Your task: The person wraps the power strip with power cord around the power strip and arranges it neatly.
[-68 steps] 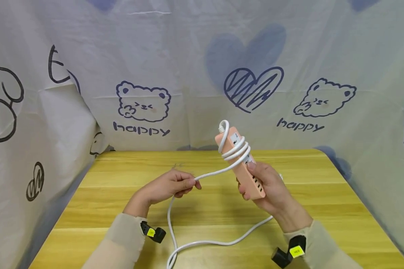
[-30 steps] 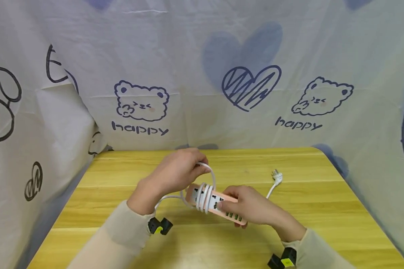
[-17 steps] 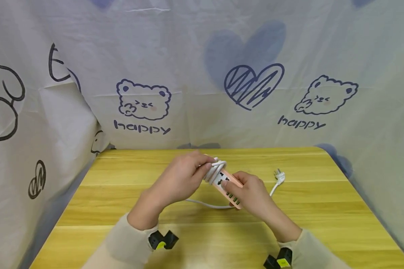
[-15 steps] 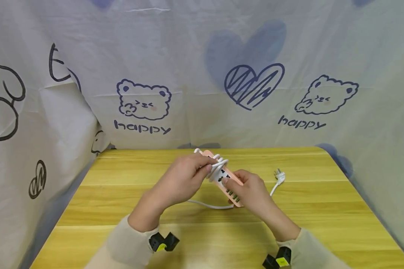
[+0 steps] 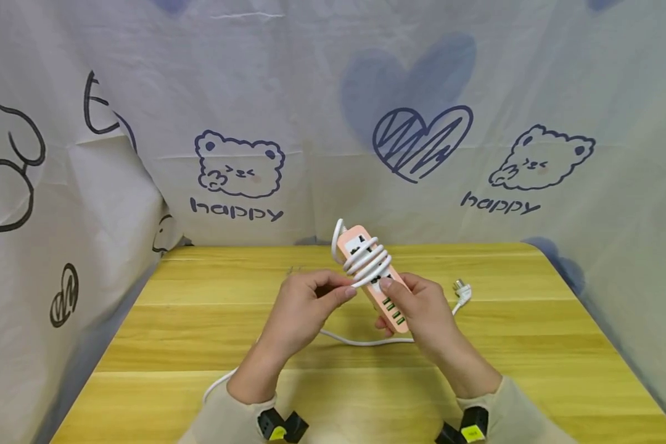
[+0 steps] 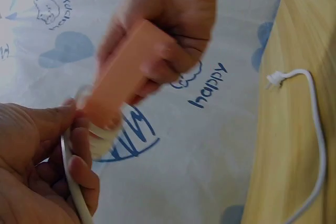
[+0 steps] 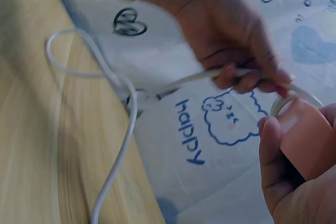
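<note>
The right hand (image 5: 430,311) gripped the lower end of a pink power strip (image 5: 375,288), which tilted up and leftward from it. Just beside the strip, the left hand (image 5: 305,308) pinched its white cord (image 5: 369,265), looped around the strip above the right thumb. The plug (image 5: 463,292) lay beyond the right hand on the table (image 5: 533,345).

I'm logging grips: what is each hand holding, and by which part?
The right hand holds the pink power strip by its lower half; the left hand pinches the white cord near where it wraps the strip.
</note>
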### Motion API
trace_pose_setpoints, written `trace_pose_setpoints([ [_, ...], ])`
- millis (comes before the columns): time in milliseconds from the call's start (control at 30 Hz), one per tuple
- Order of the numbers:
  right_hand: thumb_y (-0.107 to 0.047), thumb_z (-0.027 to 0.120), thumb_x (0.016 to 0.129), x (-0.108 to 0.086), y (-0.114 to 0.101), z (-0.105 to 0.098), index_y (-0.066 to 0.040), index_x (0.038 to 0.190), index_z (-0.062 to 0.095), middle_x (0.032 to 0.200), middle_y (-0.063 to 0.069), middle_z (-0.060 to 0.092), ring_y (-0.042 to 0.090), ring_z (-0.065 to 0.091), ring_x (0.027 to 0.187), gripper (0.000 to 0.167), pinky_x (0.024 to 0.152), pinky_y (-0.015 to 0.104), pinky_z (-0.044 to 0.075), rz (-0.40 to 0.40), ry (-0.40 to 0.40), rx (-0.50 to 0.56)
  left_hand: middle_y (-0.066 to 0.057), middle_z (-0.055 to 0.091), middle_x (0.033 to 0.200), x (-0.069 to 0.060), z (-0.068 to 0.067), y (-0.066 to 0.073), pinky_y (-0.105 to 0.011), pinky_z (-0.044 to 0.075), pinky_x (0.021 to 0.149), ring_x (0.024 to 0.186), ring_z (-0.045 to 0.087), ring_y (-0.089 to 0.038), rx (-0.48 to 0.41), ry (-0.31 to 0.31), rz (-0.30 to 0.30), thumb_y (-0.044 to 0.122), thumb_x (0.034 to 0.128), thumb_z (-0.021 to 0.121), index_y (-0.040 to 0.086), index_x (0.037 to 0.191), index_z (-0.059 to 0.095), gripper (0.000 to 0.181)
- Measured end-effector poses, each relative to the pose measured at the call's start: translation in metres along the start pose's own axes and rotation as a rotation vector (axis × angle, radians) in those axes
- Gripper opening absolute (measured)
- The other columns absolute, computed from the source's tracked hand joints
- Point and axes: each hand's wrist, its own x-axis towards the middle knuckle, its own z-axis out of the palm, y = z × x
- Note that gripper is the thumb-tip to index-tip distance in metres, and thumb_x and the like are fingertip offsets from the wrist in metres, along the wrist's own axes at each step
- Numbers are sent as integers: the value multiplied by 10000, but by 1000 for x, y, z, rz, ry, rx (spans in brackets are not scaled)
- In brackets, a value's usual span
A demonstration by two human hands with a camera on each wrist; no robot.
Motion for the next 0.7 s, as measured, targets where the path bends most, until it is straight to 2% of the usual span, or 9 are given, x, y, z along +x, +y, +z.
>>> trace_pose_setpoints([
  [133, -209, 558, 1107, -4, -1, -1, 174, 1259, 551, 777, 36, 696, 157, 695, 563, 412, 516, 270, 564, 6, -35, 98, -40, 744, 886, -1, -2, -8, -300, 539, 690, 782, 635, -173, -60, -40, -22, 211, 1000, 747, 141, 1019, 824, 106],
  [300, -260, 557, 1112, -6, -3, -4, 121, 1293, 564, 813, 35, 693, 160, 709, 582, 422, 512, 252, 554, 46, -5, 147, -78, 778, 955, 1, -7, -14, -297, 556, 703, 825, 657, -169, -117, -152, -19, 176, 1045, 675, 72, 1129, 810, 190],
  [467, -293, 548, 1116, -4, -4, -7, 104, 1255, 569, 825, 49, 682, 158, 709, 587, 421, 514, 251, 560, 69, -16, 185, -61, 777, 958, 0, -14, -21, -245, 504, 630, 789, 642, -147, -165, -255, -35, 170, 1073, 629, 42, 1161, 788, 222],
  [600, -310, 530, 1123, -2, -5, -13, 55, 1159, 606, 806, 66, 675, 149, 701, 560, 374, 490, 239, 560, 95, -70, 275, -54, 737, 925, 1, -22, -31, -216, 427, 573, 690, 561, -100, -231, -370, -14, 154, 1093, 590, 29, 1213, 765, 246],
  [700, -329, 497, 1134, 0, -5, -21, -17, 1112, 639, 800, 61, 676, 134, 698, 559, 344, 489, 226, 558, 96, -168, 353, -62, 705, 904, 3, -31, -41, -205, 374, 540, 602, 457, -78, -266, -479, 1, 148, 1103, 567, 9, 1246, 749, 270],
])
